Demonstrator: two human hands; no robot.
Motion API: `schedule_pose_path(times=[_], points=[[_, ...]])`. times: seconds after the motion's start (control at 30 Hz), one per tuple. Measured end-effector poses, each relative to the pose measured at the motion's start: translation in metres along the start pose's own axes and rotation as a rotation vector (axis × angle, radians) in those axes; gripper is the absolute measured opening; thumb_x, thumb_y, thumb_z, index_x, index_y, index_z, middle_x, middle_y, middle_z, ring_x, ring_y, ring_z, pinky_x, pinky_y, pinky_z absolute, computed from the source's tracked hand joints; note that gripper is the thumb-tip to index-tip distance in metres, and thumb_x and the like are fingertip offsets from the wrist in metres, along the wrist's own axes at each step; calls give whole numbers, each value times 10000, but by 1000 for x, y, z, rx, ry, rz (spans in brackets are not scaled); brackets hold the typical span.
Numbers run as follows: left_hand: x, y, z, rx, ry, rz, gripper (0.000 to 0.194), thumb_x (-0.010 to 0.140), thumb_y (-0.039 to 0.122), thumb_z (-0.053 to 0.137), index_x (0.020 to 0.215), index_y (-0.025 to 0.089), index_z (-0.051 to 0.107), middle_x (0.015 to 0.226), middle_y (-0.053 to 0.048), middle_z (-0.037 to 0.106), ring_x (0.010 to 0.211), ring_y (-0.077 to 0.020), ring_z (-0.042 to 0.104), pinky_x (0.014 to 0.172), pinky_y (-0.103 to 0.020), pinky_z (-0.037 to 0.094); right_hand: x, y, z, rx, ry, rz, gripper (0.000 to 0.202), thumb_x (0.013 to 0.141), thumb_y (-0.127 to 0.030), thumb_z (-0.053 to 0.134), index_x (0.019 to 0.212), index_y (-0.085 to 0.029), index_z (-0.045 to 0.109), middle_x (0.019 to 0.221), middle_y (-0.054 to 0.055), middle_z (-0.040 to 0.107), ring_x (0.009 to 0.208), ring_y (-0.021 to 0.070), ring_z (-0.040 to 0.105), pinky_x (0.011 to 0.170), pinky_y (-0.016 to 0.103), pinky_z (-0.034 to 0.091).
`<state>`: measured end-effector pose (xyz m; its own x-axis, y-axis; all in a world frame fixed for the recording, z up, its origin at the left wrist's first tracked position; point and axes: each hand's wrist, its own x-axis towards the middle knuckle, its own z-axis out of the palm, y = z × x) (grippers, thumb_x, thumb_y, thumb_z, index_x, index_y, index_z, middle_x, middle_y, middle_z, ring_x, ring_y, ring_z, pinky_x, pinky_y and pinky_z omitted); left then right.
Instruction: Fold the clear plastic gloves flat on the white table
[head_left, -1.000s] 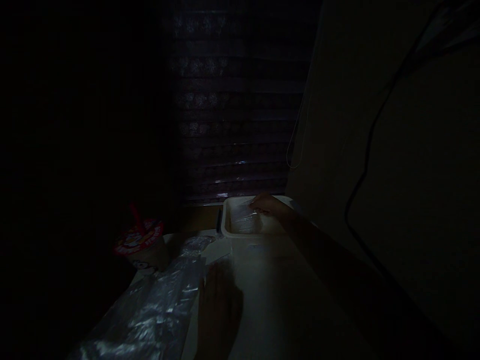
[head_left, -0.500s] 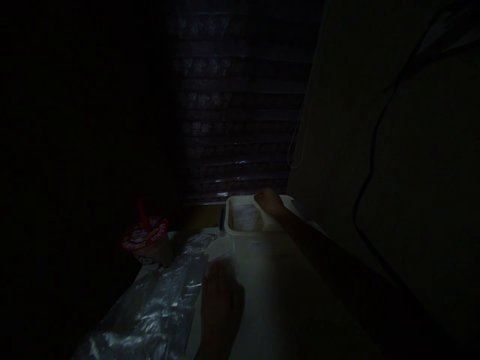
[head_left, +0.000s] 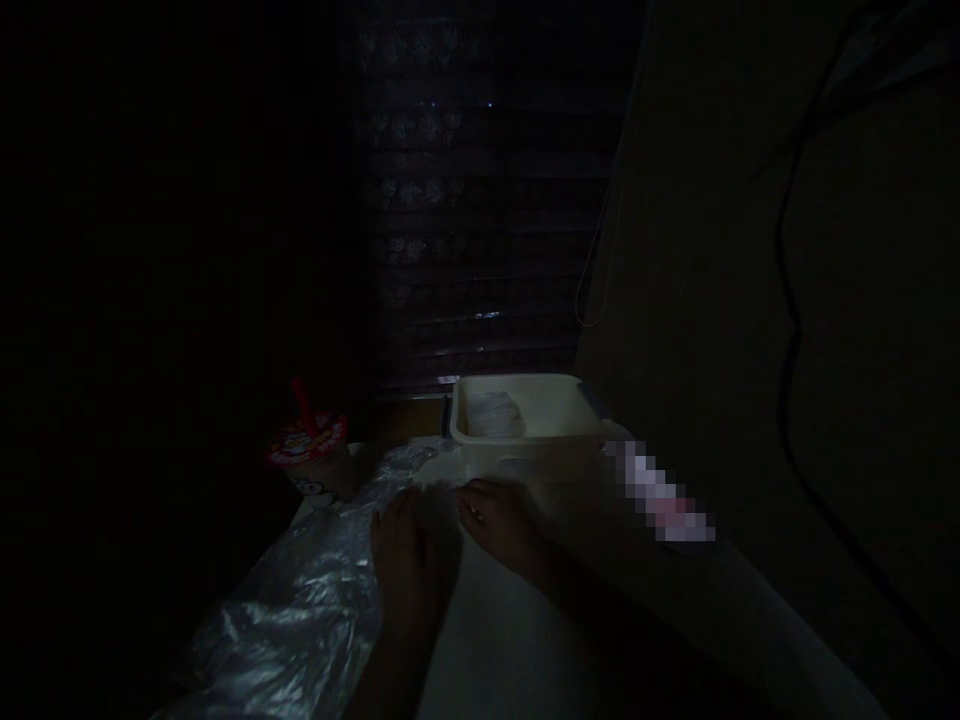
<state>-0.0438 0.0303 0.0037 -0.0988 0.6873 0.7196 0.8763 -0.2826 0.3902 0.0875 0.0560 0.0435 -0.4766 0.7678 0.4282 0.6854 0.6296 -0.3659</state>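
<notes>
Blind: hangs at the back (head_left: 495, 220), its slats lowered, probably to keep light out; the room is very dark.
Worktop: the pale surface (head_left: 480, 640) carrying everything within reach.
Clear plastic: spread along the left side (head_left: 300, 610), crinkled and shiny, seemingly kept beside the left hand for easy reach.
Tub: at the far end (head_left: 562, 457), open side up, so its inside is within reach.
Left hand: at the plastic's right edge (head_left: 405, 570), fingers fairly straight, apparently steadying what lies there.
Right hand: just beside it, before the tub (head_left: 502, 525), fingers curled; I cannot tell whether they pinch anything.
Cup: upright beyond the plastic (head_left: 322, 480), seemingly set aside from the hands.
Clear packet: inside the tub's left part (head_left: 493, 413), untouched.
Straw: red, leaning from the cup's lid (head_left: 303, 405).
</notes>
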Motion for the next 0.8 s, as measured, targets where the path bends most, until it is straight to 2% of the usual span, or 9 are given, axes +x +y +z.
schedule_pose_path(times=[0.1, 0.23, 0.33, 0.47, 0.57, 0.63, 0.73, 0.8], points=[[2, -4, -3, -63, 152, -4, 344, 725, 151, 327, 1051, 145, 437, 1008, -110, 507, 965, -236, 451, 828, -404, 344, 14, -2, 16, -95, -90, 5, 210, 776, -203, 403, 874, -208, 588, 877, 30, 605, 795, 138, 535, 705, 234, 394], [3, -5, -4, -61, 153, -48, 334, 730, 169, 340, 1051, 133, 424, 995, -113, 493, 939, -241, 451, 799, -406, 364, 28, -4, 24, -283, -199, 111, 188, 747, -188, 432, 804, -176, 611, 844, 82, 598, 796, 187, 541, 622, 264, 407], [2, -3, -2, -91, 88, -45, 313, 735, 197, 349, 1023, 112, 439, 970, -127, 506, 940, -248, 459, 783, -407, 382, 26, -3, 22, -285, -205, 132, 217, 761, -167, 394, 774, -157, 611, 799, 90, 597, 732, 183, 556, 573, 260, 398], [0, 3, 3, -189, -69, -28, 300, 752, 221, 346, 1011, 115, 455, 968, -124, 530, 927, -228, 489, 796, -397, 392, 11, 6, 10, -249, -171, 139, 232, 785, -195, 369, 755, -164, 597, 782, 68, 593, 723, 159, 548, 616, 251, 392], [-3, 8, 9, -318, -185, -93, 376, 742, 264, 394, 1077, 93, 419, 1073, -157, 497, 1008, -239, 460, 840, -402, 374, -1, 19, 4, -34, -44, 152, 187, 763, -157, 395, 715, -159, 576, 755, 46, 585, 734, 133, 533, 659, 227, 387], [-3, 13, 15, -482, -282, -168, 439, 726, 280, 435, 1120, 94, 383, 1118, -159, 482, 1023, -229, 464, 837, -377, 387, -8, 27, 2, 174, 49, 171, 150, 735, -125, 414, 701, -151, 558, 734, 38, 580, 720, 123, 530, 654, 215, 390], [-4, 19, 20, -743, -420, -227, 426, 701, 241, 456, 1109, 129, 408, 1061, -108, 547, 917, -184, 543, 753, -296, 443, -16, 31, 0, 370, 80, 218, 122, 727, -137, 421, 681, -151, 533, 670, 17, 564, 644, 114, 525, 591, 206, 390], [-5, 21, 19, -765, -422, -227, 350, 679, 212, 456, 1018, 141, 498, 947, -73, 606, 813, -167, 578, 694, -265, 457, -21, 29, -5, 401, 69, 235, 119, 733, -161, 425, 670, -157, 527, 635, 5, 551, 602, 110, 517, 560, 204, 382]])
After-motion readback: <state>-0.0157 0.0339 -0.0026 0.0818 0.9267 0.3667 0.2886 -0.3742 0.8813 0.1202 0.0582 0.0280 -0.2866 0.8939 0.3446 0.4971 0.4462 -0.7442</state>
